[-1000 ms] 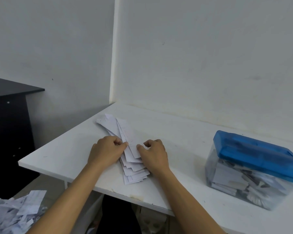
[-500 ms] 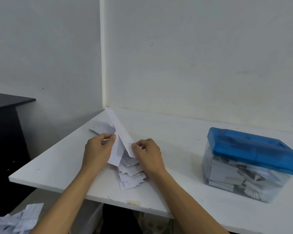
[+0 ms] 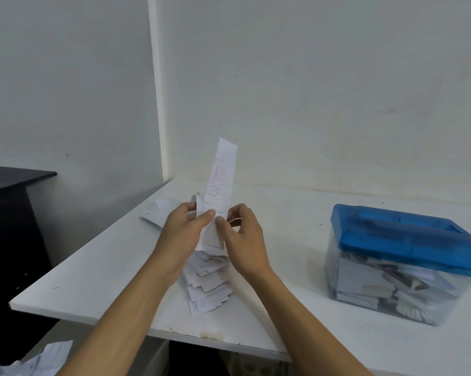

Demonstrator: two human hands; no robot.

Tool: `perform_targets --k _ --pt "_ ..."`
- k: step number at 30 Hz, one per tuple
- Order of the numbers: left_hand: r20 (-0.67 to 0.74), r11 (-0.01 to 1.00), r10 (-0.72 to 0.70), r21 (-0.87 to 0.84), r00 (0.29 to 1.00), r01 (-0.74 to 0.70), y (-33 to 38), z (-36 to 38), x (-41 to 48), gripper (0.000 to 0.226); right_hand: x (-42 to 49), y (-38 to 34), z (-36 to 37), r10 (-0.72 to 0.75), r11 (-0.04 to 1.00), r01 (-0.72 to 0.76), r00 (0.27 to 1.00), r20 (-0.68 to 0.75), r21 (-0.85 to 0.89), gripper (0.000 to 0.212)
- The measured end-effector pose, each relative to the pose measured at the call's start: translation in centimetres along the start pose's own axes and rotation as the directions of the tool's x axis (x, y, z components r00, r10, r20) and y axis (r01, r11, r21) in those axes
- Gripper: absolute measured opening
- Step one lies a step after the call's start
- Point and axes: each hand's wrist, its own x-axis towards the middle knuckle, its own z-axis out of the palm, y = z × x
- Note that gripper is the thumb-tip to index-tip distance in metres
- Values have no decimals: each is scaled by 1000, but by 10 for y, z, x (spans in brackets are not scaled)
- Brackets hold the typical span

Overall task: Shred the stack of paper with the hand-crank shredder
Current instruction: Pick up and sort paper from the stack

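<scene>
My left hand (image 3: pixel 184 234) and right hand (image 3: pixel 243 240) both pinch one slip (image 3: pixel 220 180) by its lower end, holding it upright to part it from the stack (image 3: pixel 209 287) fanned on the table (image 3: pixel 93 280) beneath (easier to pick singly). The shredder (image 3: pixel 402 256) sits well off to my right.

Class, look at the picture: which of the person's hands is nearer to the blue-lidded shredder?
Right. The right hand pinches the paper strip left of the shredder, apart from it; the left hand pinches the same strip farther left.
</scene>
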Motion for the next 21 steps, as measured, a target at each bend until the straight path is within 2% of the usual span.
perform_targets --k 3,6,12,17,19,21 --pt "-38 970 81 232 996 -70 5 0 0 7 3 -4 1 5 999 -4 999 32 -32 14" --pt "-65 941 116 328 991 -88 9 -2 -2 8 2 -8 -2 56 998 -55 991 125 -18 13" --pt "-92 957 69 288 993 -40 18 -7 2 13 9 -13 -3 163 982 -180 957 239 51 16" --pt "-110 973 -46 221 993 70 12 -5 7 11 9 -8 0 247 961 -275 914 322 44 37" --pt "-130 976 -68 199 989 93 5 -6 6 15 7 -3 2 256 964 -267 922 291 -3 36" --pt "-146 985 -92 135 985 112 0 -11 5 17 7 1 -1 258 966 -259 949 179 -16 25"
